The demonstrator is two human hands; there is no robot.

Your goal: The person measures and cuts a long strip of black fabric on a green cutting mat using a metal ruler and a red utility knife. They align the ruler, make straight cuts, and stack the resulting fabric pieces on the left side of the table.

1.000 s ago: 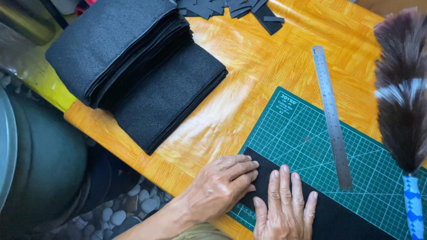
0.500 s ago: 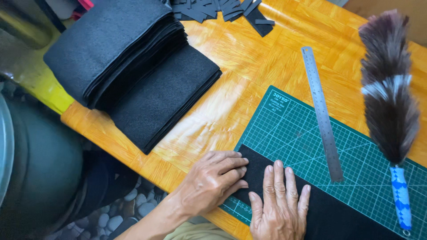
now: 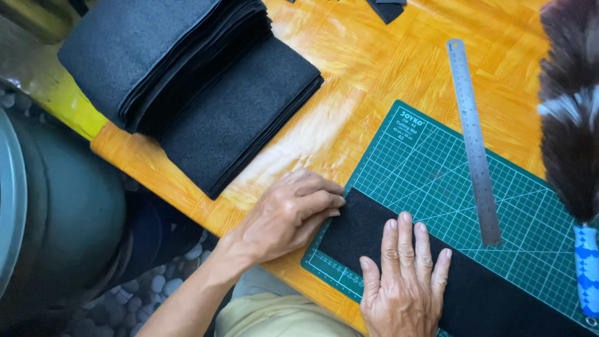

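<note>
Glossy orange wooden table (image 3: 368, 68), pebble floor below, green cutting mat (image 3: 430, 162), black felt strip (image 3: 493, 293) lying on mat, left hand (image 3: 287, 215) fingertips at strip's end, right hand (image 3: 405, 287) flat on it, fingers spread, gripping nothing, steel ruler (image 3: 474, 137), feather duster (image 3: 571, 125), stacked felt (image 3: 187, 81).

Both hands — left (image 3: 288, 215), right (image 3: 402, 281) — press flat on black felt strip (image 3: 486, 293) atop green cutting mat (image 3: 437, 162).
</note>
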